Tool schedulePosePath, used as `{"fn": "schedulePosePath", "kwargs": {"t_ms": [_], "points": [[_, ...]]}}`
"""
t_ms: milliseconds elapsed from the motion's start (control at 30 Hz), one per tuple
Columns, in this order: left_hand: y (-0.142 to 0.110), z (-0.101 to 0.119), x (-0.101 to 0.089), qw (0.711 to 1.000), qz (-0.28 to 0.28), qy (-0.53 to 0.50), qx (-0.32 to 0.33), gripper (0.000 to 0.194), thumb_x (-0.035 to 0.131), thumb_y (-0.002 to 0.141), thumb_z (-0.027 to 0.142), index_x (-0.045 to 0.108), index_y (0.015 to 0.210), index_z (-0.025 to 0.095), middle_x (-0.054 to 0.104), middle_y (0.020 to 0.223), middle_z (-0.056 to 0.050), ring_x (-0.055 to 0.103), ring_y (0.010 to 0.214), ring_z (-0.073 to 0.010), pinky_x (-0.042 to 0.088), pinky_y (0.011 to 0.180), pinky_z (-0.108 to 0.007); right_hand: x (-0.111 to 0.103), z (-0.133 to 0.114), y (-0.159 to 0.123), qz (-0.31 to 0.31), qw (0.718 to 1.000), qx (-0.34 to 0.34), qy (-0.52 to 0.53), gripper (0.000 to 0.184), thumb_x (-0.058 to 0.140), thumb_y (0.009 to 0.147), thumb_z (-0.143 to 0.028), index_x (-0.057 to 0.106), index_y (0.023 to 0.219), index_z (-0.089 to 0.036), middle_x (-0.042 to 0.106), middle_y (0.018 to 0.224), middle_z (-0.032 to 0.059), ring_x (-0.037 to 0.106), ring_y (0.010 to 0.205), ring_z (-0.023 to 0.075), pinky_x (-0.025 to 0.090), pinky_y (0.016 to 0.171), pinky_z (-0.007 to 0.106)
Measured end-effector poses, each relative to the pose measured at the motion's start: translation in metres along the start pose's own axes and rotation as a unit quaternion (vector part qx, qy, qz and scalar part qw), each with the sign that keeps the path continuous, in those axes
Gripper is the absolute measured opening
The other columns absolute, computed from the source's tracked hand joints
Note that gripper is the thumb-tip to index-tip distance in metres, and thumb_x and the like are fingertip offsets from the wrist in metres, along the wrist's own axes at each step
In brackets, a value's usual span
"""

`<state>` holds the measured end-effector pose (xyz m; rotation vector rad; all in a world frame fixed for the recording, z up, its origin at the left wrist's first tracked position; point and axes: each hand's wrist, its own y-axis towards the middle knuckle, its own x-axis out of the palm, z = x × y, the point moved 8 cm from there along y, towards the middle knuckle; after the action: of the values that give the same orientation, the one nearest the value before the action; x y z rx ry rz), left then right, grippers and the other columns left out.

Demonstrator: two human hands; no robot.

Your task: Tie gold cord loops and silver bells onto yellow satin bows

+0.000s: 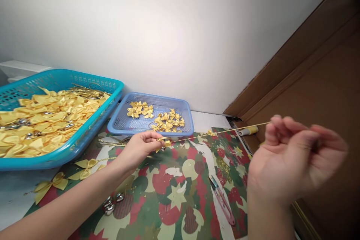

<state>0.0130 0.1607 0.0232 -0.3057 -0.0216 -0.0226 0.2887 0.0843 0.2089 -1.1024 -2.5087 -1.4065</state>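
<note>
My left hand is closed in a pinch on a small yellow ribbon bow, with a bit of something silvery just under it. From the bow a thin gold thread runs taut up to the right. Its far end goes into the closed fingers of my right hand, raised at the right side; the fingertips are partly blurred. Below and left of my left forearm lie loose yellow bows. Several shiny silver pieces rest on the patterned sheet near that forearm.
A large turquoise basket heaped with yellow bows stands at left. Behind my left hand, a smaller blue basket holds more bows. Pink-handled thread snips lie at right, near a thread spool. Cardboard borders the right side.
</note>
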Motion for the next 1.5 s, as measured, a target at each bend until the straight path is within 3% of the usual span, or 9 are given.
{"fn": "schedulePosePath", "kwargs": {"t_ms": [267, 500, 700, 867, 967, 1033, 1200, 1300, 1500], "points": [[-0.006, 0.006, 0.007, 0.999, -0.015, 0.027, 0.017, 0.018, 0.075, 0.058, 0.029, 0.065, 0.068, 0.018, 0.069, 0.062, -0.001, 0.06, 0.056, -0.0154, 0.04, 0.053, -0.024, -0.015, -0.002, 0.014, 0.015, 1.0, -0.009, 0.008, 0.024, 0.051, 0.089, -0.012, 0.065, 0.093, -0.03, 0.067, 0.084, -0.0053, 0.068, 0.092, 0.0165, 0.054, 0.081, 0.034], [-0.007, 0.007, 0.011, 0.999, -0.037, 0.022, 0.031, 0.019, 0.075, 0.057, 0.029, 0.065, 0.069, 0.018, 0.068, 0.063, -0.002, 0.062, 0.06, -0.0171, 0.043, 0.057, -0.025, -0.019, -0.006, 0.017, 0.039, 0.999, -0.004, 0.001, 0.022, 0.051, 0.087, -0.013, 0.065, 0.09, -0.03, 0.065, 0.081, -0.0047, 0.068, 0.087, 0.0171, 0.052, 0.076, 0.034], [-0.012, 0.012, 0.017, 0.997, -0.061, 0.034, 0.04, 0.021, 0.074, 0.063, 0.035, 0.07, 0.077, 0.019, 0.068, 0.067, -0.002, 0.058, 0.058, -0.0147, 0.041, 0.053, -0.024, 0.005, -0.007, 0.006, -0.047, 0.998, 0.014, 0.034, 0.006, 0.06, 0.085, -0.019, 0.061, 0.089, -0.024, 0.059, 0.07, -0.0053, 0.06, 0.06, 0.0106, 0.055, 0.061, 0.029], [-0.019, 0.021, 0.02, 0.995, -0.071, 0.057, 0.043, 0.02, 0.071, 0.067, 0.041, 0.071, 0.071, 0.021, 0.07, 0.074, -0.003, 0.056, 0.06, -0.015, 0.041, 0.054, -0.024, 0.025, -0.005, -0.015, -0.156, 0.986, 0.046, 0.042, 0.005, 0.06, 0.084, -0.018, 0.059, 0.086, -0.022, 0.059, 0.07, -0.0034, 0.059, 0.061, 0.0111, 0.054, 0.06, 0.029], [-0.02, 0.019, 0.02, 0.995, -0.086, 0.037, 0.023, 0.02, 0.072, 0.068, 0.04, 0.072, 0.075, 0.021, 0.07, 0.073, -0.002, 0.055, 0.058, -0.0134, 0.043, 0.057, -0.024, 0.04, -0.001, -0.04, -0.255, 0.962, 0.086, 0.053, 0.009, 0.053, 0.089, -0.019, 0.059, 0.093, -0.024, 0.055, 0.064, -0.0049, 0.055, 0.055, 0.0096, 0.048, 0.054, 0.024], [-0.02, 0.017, 0.019, 0.996, -0.087, 0.026, 0.01, 0.022, 0.073, 0.068, 0.039, 0.073, 0.08, 0.021, 0.07, 0.072, -0.002, 0.057, 0.059, -0.0133, 0.045, 0.059, -0.025, 0.053, 0.007, -0.065, -0.343, 0.929, 0.133, 0.034, 0.014, 0.048, 0.093, -0.021, 0.059, 0.101, -0.026, 0.052, 0.06, -0.006, 0.051, 0.051, 0.0086, 0.043, 0.05, 0.021], [-0.026, 0.02, 0.018, 0.995, -0.101, -0.003, -0.003, 0.026, 0.076, 0.066, 0.032, 0.073, 0.087, 0.019, 0.072, 0.078, -0.004, 0.064, 0.071, -0.0171, 0.049, 0.067, -0.027, 0.076, 0.036, -0.127, -0.532, 0.805, 0.245, -0.097, 0.017, 0.044, 0.093, -0.023, 0.055, 0.106, -0.022, 0.057, 0.063, -0.005, 0.048, 0.052, 0.0087, 0.038, 0.051, 0.02], [-0.03, 0.024, 0.017, 0.995, -0.103, -0.009, -0.004, 0.028, 0.076, 0.066, 0.032, 0.073, 0.09, 0.019, 0.074, 0.08, -0.004, 0.066, 0.075, -0.0187, 0.05, 0.069, -0.028, 0.077, 0.044, -0.137, -0.564, 0.77, 0.257, -0.151, 0.012, 0.044, 0.092, -0.022, 0.055, 0.096, -0.021, 0.06, 0.063, -0.0044, 0.05, 0.055, 0.0095, 0.036, 0.053, 0.021], [-0.034, 0.03, 0.017, 0.996, -0.083, -0.01, 0.008, 0.024, 0.076, 0.066, 0.035, 0.073, 0.083, 0.017, 0.073, 0.077, -0.005, 0.067, 0.072, -0.0187, 0.051, 0.068, -0.028, 0.077, 0.046, -0.139, -0.574, 0.758, 0.262, -0.163, 0.012, 0.046, 0.091, -0.02, 0.051, 0.101, -0.022, 0.065, 0.065, -0.0053, 0.054, 0.057, 0.0106, 0.039, 0.058, 0.021]]}}
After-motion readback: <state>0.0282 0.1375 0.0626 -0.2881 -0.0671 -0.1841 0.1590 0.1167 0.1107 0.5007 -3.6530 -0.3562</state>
